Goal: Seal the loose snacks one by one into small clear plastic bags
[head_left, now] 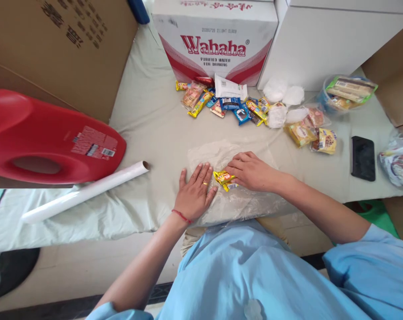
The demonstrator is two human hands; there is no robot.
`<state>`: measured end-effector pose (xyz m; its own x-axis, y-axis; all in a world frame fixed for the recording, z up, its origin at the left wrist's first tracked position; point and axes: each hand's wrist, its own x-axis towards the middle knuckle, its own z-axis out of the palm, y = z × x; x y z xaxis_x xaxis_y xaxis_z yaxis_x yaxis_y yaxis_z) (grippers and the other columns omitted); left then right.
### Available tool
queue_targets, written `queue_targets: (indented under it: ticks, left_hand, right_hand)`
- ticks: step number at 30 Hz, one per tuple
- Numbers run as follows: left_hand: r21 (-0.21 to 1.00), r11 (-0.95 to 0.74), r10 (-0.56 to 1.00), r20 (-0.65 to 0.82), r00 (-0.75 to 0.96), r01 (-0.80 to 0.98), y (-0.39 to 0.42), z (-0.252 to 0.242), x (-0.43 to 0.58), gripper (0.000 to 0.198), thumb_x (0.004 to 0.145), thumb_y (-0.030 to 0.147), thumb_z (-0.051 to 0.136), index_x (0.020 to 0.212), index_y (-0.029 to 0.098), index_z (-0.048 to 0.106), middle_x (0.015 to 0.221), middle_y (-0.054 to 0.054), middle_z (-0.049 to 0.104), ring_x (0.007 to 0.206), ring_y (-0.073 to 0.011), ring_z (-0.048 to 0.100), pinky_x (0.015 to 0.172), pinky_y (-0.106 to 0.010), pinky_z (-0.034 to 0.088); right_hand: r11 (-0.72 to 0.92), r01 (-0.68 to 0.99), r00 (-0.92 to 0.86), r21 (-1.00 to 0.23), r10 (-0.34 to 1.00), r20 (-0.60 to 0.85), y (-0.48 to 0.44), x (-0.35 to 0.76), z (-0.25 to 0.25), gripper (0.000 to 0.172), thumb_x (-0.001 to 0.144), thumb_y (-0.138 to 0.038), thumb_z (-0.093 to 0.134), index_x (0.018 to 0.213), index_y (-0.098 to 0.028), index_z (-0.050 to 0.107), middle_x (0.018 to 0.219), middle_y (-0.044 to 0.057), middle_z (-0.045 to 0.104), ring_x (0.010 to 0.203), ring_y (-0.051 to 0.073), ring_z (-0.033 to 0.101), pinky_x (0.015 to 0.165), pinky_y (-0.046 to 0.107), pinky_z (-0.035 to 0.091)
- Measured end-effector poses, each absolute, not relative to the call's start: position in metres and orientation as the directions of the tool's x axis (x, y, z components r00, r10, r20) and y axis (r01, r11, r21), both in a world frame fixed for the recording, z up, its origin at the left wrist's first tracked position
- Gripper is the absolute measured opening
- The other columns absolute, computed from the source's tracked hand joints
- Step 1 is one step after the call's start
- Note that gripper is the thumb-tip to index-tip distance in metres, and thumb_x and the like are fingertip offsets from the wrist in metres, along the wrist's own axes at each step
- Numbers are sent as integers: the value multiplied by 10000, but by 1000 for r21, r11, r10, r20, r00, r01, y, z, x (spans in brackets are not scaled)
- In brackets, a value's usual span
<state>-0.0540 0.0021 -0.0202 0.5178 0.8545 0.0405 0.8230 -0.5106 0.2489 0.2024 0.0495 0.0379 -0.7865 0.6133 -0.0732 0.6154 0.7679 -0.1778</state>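
Yellow snack packet (224,178) is seen on clear film (217,153), long axis set hand to hand | right hand (253,171) is laid flat, fingertips touching its near end, nothing clasped | left hand (196,191) is spread flat just beside it

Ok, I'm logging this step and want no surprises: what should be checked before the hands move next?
1. Packet lies on the film: ok.
2. Left hand flat on the film, pinning it: ok.
3. Right hand on the packet's right end: ok; whether it grips it, cannot tell.
4. Film smooth: not ok, crinkled near the front edge.
5. Roll out of the hands' way: ok, lies apart at the left.
6. Phone off the film: ok, lies apart at the right.
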Motion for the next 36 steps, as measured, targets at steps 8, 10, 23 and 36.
queue_targets:
  ticks: [8,10,23,36]
  left_hand:
    - [232,-513,854,42,519,826,1,-23,-55,630,1071,455,344,1642,194,291,1674,-123,344,1573,-292,305,1289,-607,25]
    - [230,-515,853,39,521,826,1,-23,-54,632,1070,453,345,1644,196,285,1673,-125,345,1573,-293,304,1288,-608,25]
    - [291,-590,804,290,519,753,-1,-22,-79,672,1020,333,494,1643,223,268,1694,-163,310,1599,-316,231,1287,-577,104]
    - [443,-764,609,257,750,469,-54,-15,-112,183,959,133,594,1109,231,631,1431,-119,658,1436,-257,529,1250,-519,314]
  right_hand:
    - [781,608,-793,-142,604,-75,41,198,35,505,919,-398,710,1337,-131,613,1279,179,666,1215,343,485,1058,484,316]
    - [800,582,-813,-145,579,-63,45,201,32,484,922,-378,707,1336,-144,619,1271,167,669,1219,337,486,1070,485,318]
    - [722,588,-725,-365,671,160,38,239,32,635,981,-529,600,1478,-140,529,1443,206,574,1364,350,446,1170,585,320]
    - [473,669,-532,-574,844,75,-79,312,-7,233,987,-294,634,1208,-243,688,1459,149,561,1342,306,514,1072,533,506]
